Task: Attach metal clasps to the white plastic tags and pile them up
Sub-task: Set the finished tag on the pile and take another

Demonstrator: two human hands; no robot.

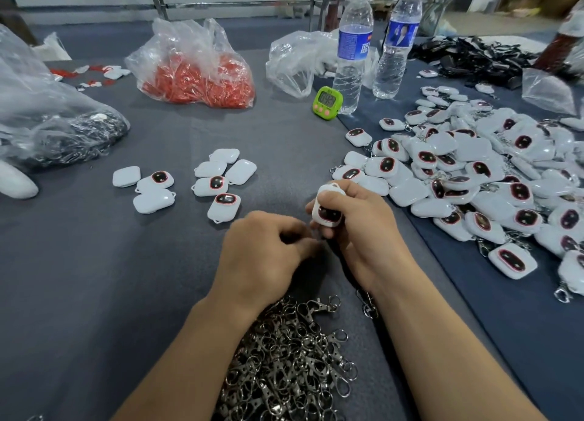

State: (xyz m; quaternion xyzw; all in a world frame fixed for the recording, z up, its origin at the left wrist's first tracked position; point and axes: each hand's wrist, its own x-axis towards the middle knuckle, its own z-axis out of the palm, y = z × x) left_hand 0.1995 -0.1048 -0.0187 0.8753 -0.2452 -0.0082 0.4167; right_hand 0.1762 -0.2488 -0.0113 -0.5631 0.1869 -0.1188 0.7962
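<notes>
While the right hand (357,228) grips a white tag (327,210) just above the desk (79,278), its fingers (344,198) are curled round the tag's body. The tag's dark, red-rimmed window faces up and its small loop points away from the person.

The left hand (265,253) sits just beside it, knuckles up. Its fingertips are bent inward and meet at the near end of the tag. Whether they pinch a clasp cannot be determined, as the hand hides them.

A heap of metal clasps (290,357) lies on the desk between the two forearms, at the near edge. A large pile of tags (474,174), many with clasps hanging from them, covers the right side of the desk. Eight loose tags (218,180) lie left of centre, apart from the hands.

Further back:
- A green timer (327,102) stands touching or just beside the nearer of two water bottles (352,48).
- A clear bag of red items (199,70) sits left of the timer.
- A second clear bag with dark contents (47,120) rests at the left edge.
- Black straps (474,57) lie at the far right.
</notes>
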